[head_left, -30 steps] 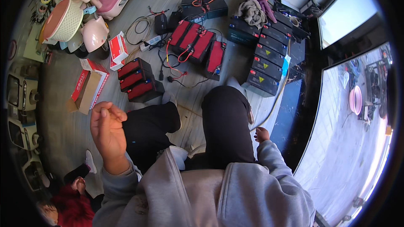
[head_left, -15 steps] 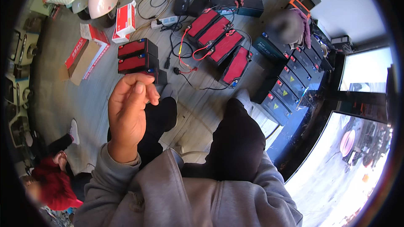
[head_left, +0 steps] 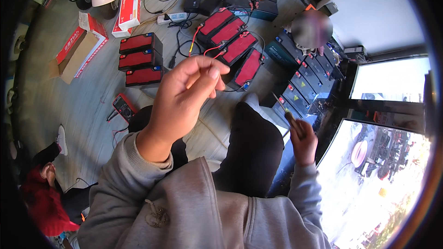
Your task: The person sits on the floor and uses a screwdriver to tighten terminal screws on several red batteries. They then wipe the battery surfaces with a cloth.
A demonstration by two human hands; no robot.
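Observation:
My left hand is raised in front of me, thumb and fingertips pressed together in a pinch. Whatever it may hold is too small or hidden. Low on the right, my right hand is closed round the handle of a screwdriver, its thin shaft pointing up and left toward the dark batteries in rows. Just beyond my left hand lie several red-topped batteries joined by red and black leads. Three more red-topped batteries stand to its left.
A red multimeter lies left of my knee. Farther off are an opened carton, a red-and-white box, a power strip, a black charger and loose cables. A person in red sits lower left; another person's head is upper right.
My left hand has moved right and slightly up, still pinched. My right hand has come into view with the screwdriver. The view has shifted, uncovering the multimeter and the third left-hand battery.

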